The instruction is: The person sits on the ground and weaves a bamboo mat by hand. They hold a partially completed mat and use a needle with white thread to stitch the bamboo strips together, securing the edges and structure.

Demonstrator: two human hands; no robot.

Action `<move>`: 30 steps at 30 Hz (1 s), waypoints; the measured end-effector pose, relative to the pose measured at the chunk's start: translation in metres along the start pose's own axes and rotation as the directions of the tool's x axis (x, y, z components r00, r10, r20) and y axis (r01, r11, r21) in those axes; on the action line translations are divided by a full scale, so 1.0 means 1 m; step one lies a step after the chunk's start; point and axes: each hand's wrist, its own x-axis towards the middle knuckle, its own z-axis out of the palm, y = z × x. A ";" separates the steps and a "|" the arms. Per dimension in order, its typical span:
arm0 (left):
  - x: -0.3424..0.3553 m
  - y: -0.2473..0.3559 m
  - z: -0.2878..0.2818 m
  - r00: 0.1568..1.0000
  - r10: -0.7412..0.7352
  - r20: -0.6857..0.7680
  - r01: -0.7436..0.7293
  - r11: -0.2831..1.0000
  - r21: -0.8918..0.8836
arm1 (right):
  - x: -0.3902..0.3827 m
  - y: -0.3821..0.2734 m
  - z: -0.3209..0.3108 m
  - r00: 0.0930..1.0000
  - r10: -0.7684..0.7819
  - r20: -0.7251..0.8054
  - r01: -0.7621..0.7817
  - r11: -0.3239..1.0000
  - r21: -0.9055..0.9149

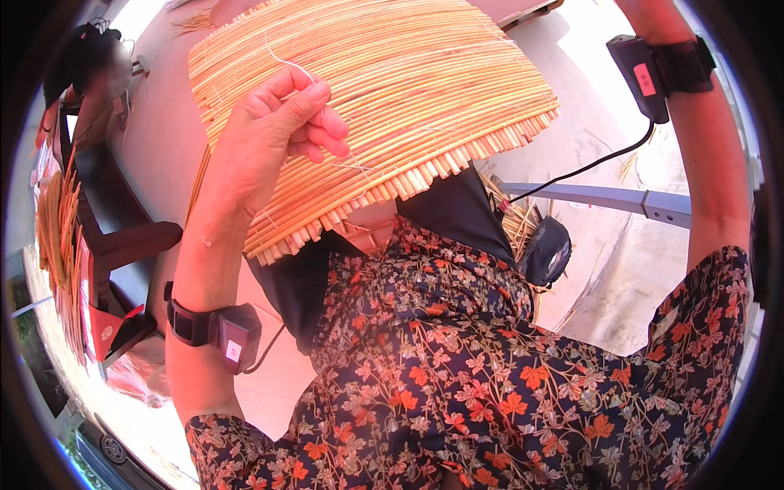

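A mat of yellow reed stalks, laid side by side and bound with thin white thread, lies across my lap. Its cut stalk ends form an uneven edge on the near right. Over its left part, my left hand is closed, thumb against the fingers, pinching a white thread. One length of that thread rises above the fingers, and thin strands cross the stalks just below the hand. My right forearm reaches up along the right side, and the right hand lies beyond the top edge of the picture.
Bundled loose stalks lean by a dark wooden chair on the left. A grey metal bar and a dark bag-like object are at the right. Another person sits at the far left. Cabled straps circle both my forearms.
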 end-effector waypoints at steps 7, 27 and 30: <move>0.004 0.092 -0.104 0.852 0.522 -0.040 -0.480 0.748 -0.458 | -0.158 0.025 0.101 0.772 0.374 0.513 -0.530 0.825 0.196; -0.037 -0.006 0.008 0.981 0.103 0.166 -0.193 0.620 0.760 | -0.177 0.016 0.107 0.925 0.192 0.327 -0.302 0.895 0.330; -0.040 0.003 0.011 0.997 -0.059 0.046 0.009 0.708 0.706 | -0.183 0.010 0.104 0.922 -0.048 0.383 -0.037 0.977 0.211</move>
